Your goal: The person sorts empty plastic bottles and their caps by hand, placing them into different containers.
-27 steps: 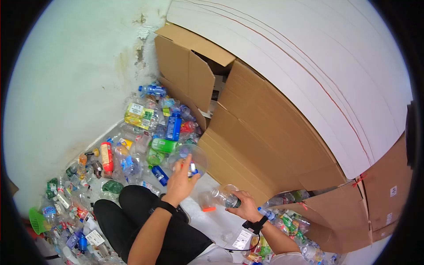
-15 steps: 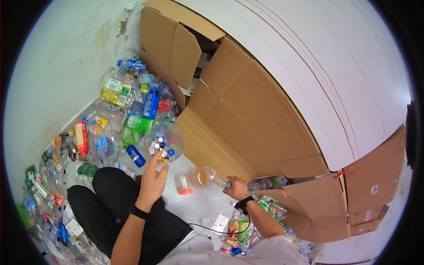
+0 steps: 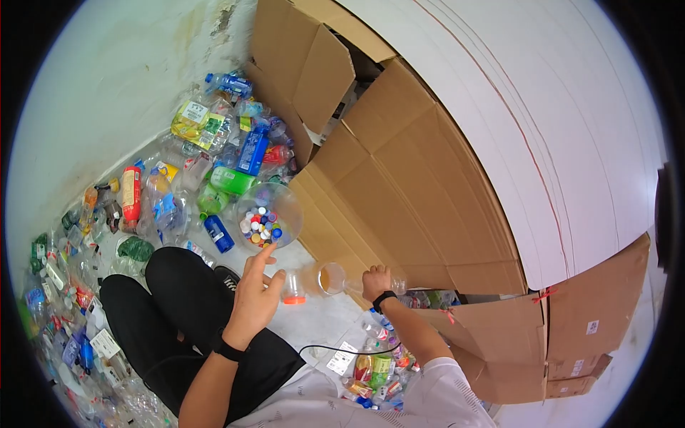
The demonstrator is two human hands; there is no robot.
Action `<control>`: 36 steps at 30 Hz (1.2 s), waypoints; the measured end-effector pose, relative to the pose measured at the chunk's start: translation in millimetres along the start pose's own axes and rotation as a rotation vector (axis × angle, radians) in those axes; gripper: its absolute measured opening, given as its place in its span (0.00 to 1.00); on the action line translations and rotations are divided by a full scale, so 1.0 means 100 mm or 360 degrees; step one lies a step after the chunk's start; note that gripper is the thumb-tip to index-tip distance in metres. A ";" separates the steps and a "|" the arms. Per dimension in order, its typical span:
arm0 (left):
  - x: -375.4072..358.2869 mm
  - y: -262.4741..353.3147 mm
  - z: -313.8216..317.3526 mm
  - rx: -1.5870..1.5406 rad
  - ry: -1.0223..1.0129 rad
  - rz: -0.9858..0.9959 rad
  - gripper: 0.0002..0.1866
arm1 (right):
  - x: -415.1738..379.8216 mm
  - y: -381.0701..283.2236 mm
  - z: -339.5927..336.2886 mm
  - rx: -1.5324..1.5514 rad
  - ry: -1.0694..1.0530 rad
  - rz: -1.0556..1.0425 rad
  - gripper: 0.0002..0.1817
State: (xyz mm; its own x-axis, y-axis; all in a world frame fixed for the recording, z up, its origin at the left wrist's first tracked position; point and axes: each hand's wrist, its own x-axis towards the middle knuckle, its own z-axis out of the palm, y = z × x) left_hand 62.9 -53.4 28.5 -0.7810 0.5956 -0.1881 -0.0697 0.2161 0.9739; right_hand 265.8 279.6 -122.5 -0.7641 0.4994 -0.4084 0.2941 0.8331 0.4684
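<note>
Your left grip (image 3: 255,292) is open, its fingertips just short of a clear tub (image 3: 291,203) of bottle caps (image 3: 261,227). Your right grip (image 3: 377,282) is closed around a clear bottle (image 3: 399,279). Between both grips, an orange-lidded jar (image 3: 293,287) sits on the floor (image 3: 307,332).

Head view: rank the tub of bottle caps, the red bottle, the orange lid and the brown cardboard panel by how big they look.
1. Brown cardboard panel
2. Tub of bottle caps
3. Red bottle
4. Orange lid

Clear bottle (image 3: 399,280), multicoloured caps (image 3: 261,227), clear tub (image 3: 291,202), orange-lidded clear jar (image 3: 293,287), black trousers (image 3: 178,307), brown cardboard (image 3: 428,171)
</note>
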 end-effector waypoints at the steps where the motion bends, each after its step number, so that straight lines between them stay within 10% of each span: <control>1: -0.01 0.00 -0.01 -0.0002 0.0005 -0.0005 0.28 | 0.03 -0.02 -0.01 -0.0058 0.0002 -0.0003 0.16; 36: 0.00 -0.03 -0.07 -0.0061 0.0036 -0.0018 0.27 | 0.14 -0.10 -0.29 -0.0121 -0.0219 -0.0047 0.15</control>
State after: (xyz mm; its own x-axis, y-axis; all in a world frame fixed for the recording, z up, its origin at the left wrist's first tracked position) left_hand 58.6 -59.2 26.9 -0.7940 0.5752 -0.1968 -0.1021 0.1929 0.9759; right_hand 235.6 270.8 -110.2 -0.6844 0.5073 -0.5237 0.2245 0.8300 0.5106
